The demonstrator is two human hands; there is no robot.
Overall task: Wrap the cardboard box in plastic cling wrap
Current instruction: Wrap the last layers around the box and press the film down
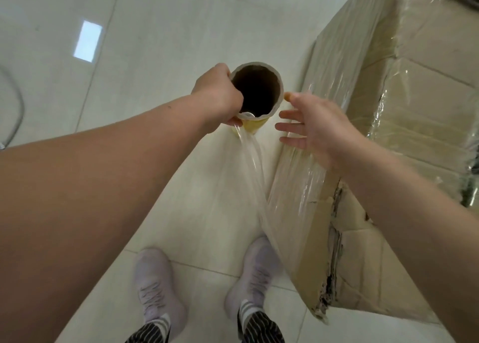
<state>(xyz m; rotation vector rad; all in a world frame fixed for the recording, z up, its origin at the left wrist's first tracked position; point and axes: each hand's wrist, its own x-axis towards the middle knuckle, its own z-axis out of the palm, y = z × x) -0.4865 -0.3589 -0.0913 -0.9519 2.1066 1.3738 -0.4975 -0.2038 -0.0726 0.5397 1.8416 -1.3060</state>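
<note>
A large cardboard box [414, 88] stands on the floor to my right, its sides partly covered in shiny clear film. I look down the hollow core of the cling wrap roll [269, 76], held upright in the middle of the view. My left hand [217, 96] grips the roll's left side near its top rim. My right hand [311, 124] hovers just right of the roll with fingers spread, one fingertip close to the rim. A sheet of clear film [248, 161] runs from the roll down to the box's near corner [293, 187].
Pale tiled floor [155, 44] stretches to the left and ahead. My two feet in light shoes [155, 290] stand just left of the box's torn lower corner [329, 278]. A grey cable [15, 114] curves at the far left edge.
</note>
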